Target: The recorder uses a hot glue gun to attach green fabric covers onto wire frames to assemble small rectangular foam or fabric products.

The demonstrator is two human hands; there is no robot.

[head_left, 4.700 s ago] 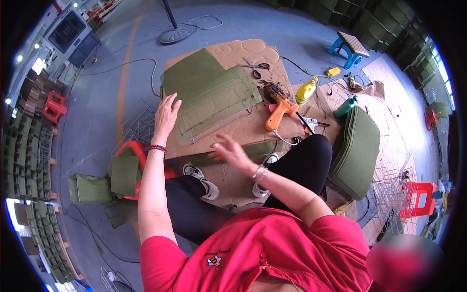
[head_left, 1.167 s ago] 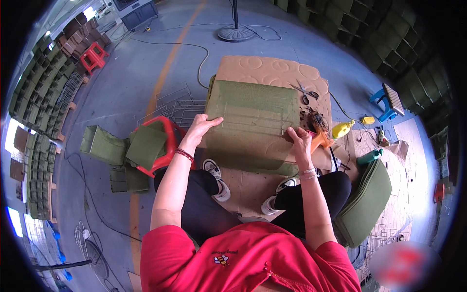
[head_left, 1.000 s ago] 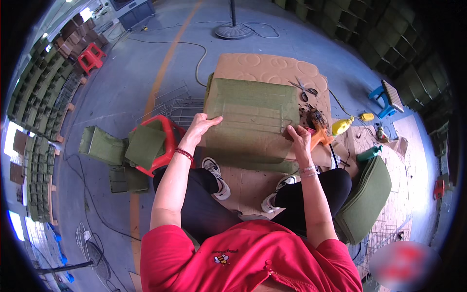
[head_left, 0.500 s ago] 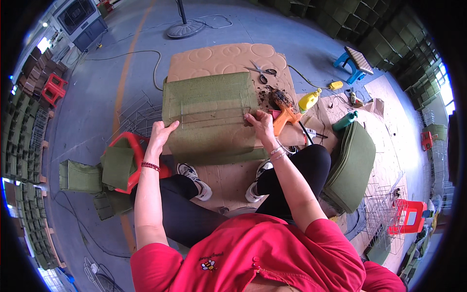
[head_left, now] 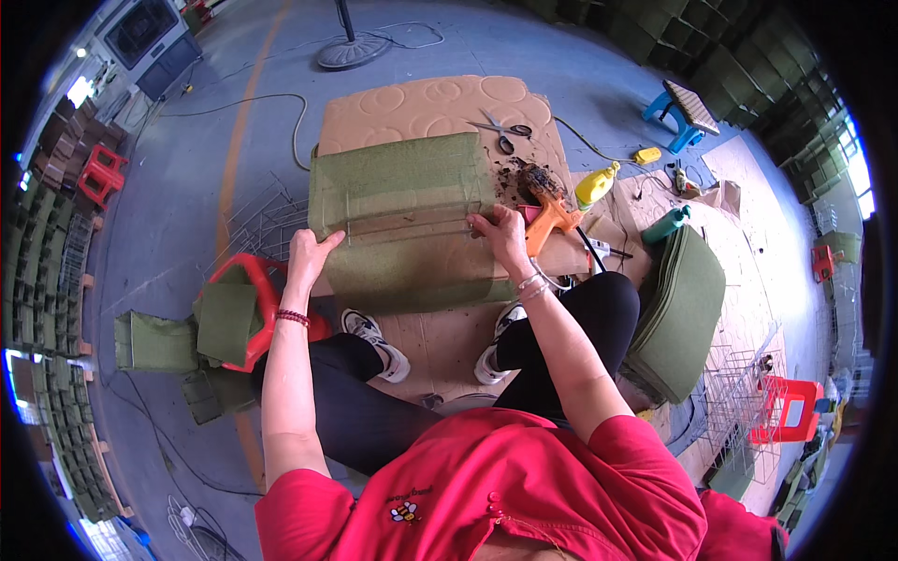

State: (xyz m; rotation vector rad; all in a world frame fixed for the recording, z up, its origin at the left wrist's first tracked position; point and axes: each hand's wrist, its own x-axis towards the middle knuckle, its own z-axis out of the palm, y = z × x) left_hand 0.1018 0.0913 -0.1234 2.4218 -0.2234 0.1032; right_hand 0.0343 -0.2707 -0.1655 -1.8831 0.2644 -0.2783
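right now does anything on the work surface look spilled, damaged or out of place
Yes: dark, burnt-looking residue is clumped at the upper end of the orange glue gun, with crumbs scattered beside it on the brown cardboard. The nearby scissors lie with blades open.

Left hand: fingertips tucked out of sight below the hand. Right hand: fingertips partly hidden too. Wire frame: wires too thin to trace fully against the green sheet. Orange glue gun: tip lost in dark residue. Stand pole cut by top edge. Red shirt cut by bottom edge. Red stool part-covered by green pieces.
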